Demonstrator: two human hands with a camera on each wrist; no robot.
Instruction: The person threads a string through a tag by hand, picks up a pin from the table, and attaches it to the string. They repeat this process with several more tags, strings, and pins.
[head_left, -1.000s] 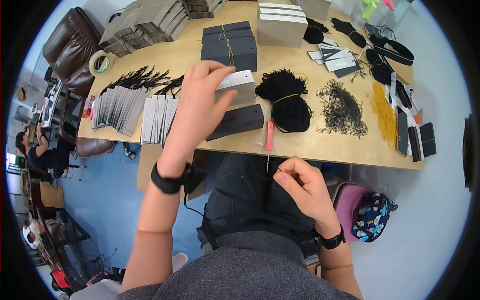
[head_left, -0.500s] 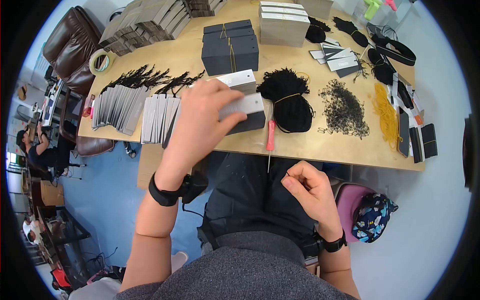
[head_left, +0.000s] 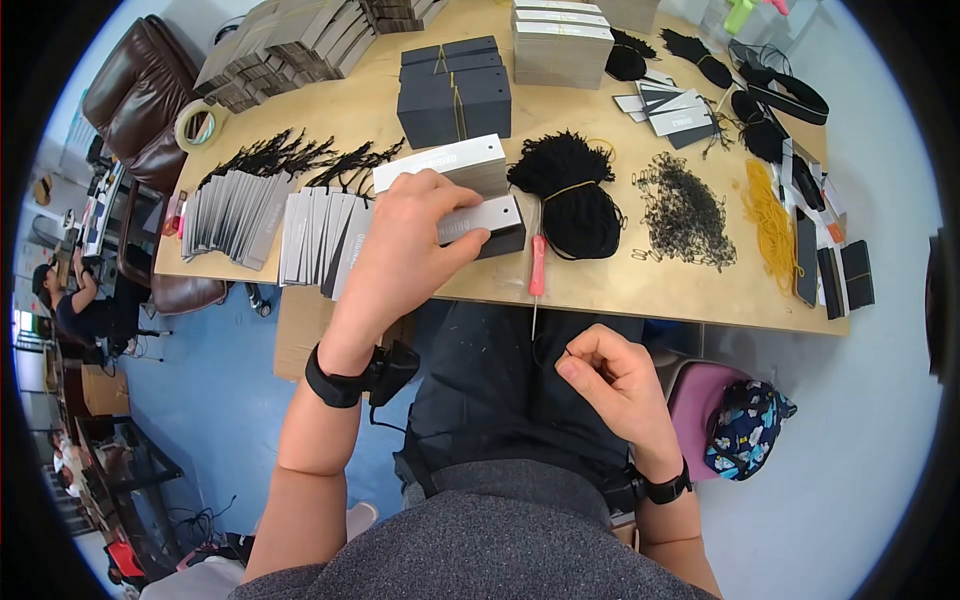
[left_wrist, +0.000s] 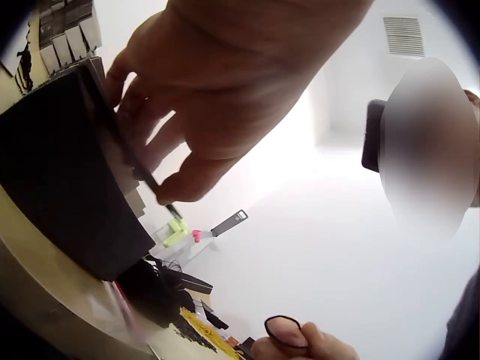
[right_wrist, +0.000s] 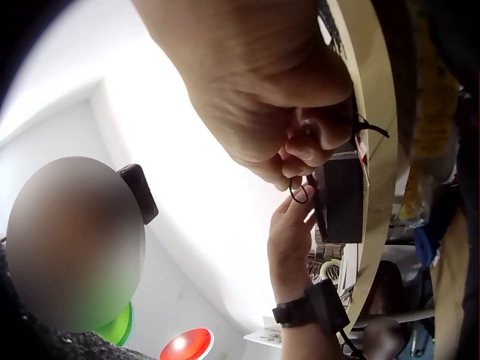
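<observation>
My left hand (head_left: 412, 235) holds a grey printed hang tag (head_left: 494, 214) by its long edges, thumb on the near side, fingers on the far side. The tag lies right at the top of a dark tag stack (left_wrist: 67, 172) by the table's front edge. Behind it stands a stack of white-topped tags (head_left: 470, 152). Over the lap, my right hand (head_left: 612, 385) pinches a thin black cord between thumb and forefinger. The cord's loop (right_wrist: 298, 193) stands out from the fingertips in the right wrist view. A red-handled tool (head_left: 538, 265) with a thin metal shaft juts over the table edge.
Fanned tags with black cords (head_left: 235, 215) lie at the left. A banded bundle of black cords (head_left: 580, 215), a pile of small dark clips (head_left: 685, 215) and yellow rubber bands (head_left: 768, 225) lie rightward. Banded dark tag stacks (head_left: 425, 108) stand behind.
My left hand has come from over the white-topped stack toward me, bringing a grey tag onto the dark stack's top. My right hand has stayed over the lap, pinching the cord.
</observation>
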